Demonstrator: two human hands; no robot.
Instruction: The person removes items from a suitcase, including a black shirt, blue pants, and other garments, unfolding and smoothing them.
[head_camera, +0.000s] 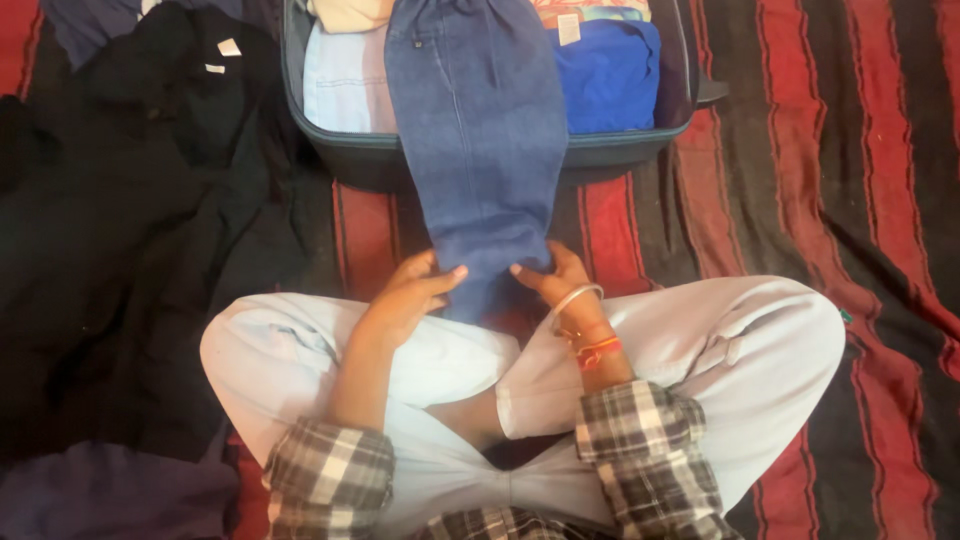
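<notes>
A pair of blue jeans (478, 140), folded lengthwise, lies from inside an open dark suitcase (620, 150) out over its near rim and down to my crossed legs. My left hand (412, 288) pinches the near left corner of the jeans. My right hand (553, 277) pinches the near right corner; bangles sit on that wrist. Inside the suitcase lie a light blue garment (345, 85) on the left and a bright blue garment (610, 75) on the right.
A heap of black clothes (130, 220) covers the floor on the left, with a dark purple cloth (110, 495) at the bottom left. A red and dark striped blanket (850, 180) lies under everything. My light trousers (740, 350) fill the foreground.
</notes>
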